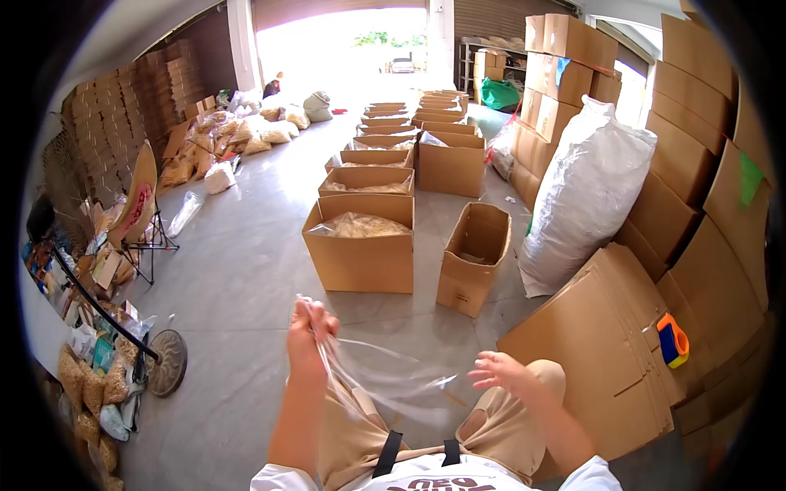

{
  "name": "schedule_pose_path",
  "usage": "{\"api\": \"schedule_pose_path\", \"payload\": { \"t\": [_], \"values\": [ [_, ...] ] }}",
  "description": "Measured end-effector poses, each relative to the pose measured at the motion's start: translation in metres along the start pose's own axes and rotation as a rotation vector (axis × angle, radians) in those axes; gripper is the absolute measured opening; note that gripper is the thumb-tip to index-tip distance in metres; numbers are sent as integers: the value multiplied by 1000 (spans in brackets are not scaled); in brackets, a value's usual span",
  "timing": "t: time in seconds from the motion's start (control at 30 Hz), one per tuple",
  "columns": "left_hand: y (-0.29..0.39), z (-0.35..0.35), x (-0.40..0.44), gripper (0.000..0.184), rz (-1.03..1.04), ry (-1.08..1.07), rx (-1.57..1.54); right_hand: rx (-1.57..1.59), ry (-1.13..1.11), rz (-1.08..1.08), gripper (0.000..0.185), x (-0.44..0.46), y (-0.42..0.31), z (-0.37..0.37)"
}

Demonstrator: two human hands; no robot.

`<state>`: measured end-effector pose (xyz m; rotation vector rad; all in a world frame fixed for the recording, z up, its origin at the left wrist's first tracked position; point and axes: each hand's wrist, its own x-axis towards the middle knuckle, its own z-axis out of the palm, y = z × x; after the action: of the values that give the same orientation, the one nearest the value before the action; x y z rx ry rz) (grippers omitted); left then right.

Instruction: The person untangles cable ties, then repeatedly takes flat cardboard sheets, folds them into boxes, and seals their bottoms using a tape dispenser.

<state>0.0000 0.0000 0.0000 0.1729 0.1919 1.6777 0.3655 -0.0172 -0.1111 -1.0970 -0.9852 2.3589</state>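
From where I stand, the left hand (313,334) is closed around a bunch of clear strands (337,375), held up in front of the person's knees, above the grey floor (246,303). The strands trail from that fist toward the right hand (501,371), which is open, fingers spread, and seems to hold nothing. Their loose ends hang just short of its fingertips, blurred, so I can't tell whether they are ties or strips of thin film.

They look very light and limp, with a shine that suggests plastic: slippery, I'd judge, and apt to cling or tangle. They shouldn't break easily, though a thin one might stretch. The gathered end in the fist is the sure place to hold; a loose one is best pinched near its tip and drawn out singly.

Beyond the hands stand an open box (358,263) with a filled clear bag (360,225) inside and, beside it, a narrow box (464,282). Flat cardboard (585,344) lies to the person's right.
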Motion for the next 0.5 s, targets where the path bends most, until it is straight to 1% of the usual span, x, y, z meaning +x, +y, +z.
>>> {"api": "schedule_pose_path", "payload": {
  "t": [0.07,0.13,0.2,0.23,0.3,0.33,0.37,0.4,0.43,0.47,0.5],
  "values": [
    [-22,4,-10,21,204,-218,650,-668,896,-653,91,27,15,12],
    [-67,2,-16,20,107,-242,797,-513,578,-949,94,6,-36,85],
    [-111,10,-36,17,-116,-290,949,-935,316,-1046,90,10,-47,106],
    [-116,17,-39,17,-116,-291,951,-933,316,-1048,90,23,-37,112],
    [-122,27,-40,17,-406,-284,726,-228,47,-590,60,45,0,116],
    [-114,17,-25,6,-421,-242,640,-231,49,-596,60,41,3,116],
    [-100,4,-10,6,-419,-245,640,-121,-33,-462,42,33,4,118],
    [-85,-11,5,8,-381,-249,714,-14,-111,-327,28,25,6,117],
    [-75,-22,15,14,-348,-252,788,-14,-106,-330,28,18,9,115],
    [-68,-28,20,14,-351,-258,790,-144,-108,-295,25,13,13,112],
    [-63,-36,22,15,50,-365,1407,-273,-109,-257,27,9,15,108]
  ]
}}
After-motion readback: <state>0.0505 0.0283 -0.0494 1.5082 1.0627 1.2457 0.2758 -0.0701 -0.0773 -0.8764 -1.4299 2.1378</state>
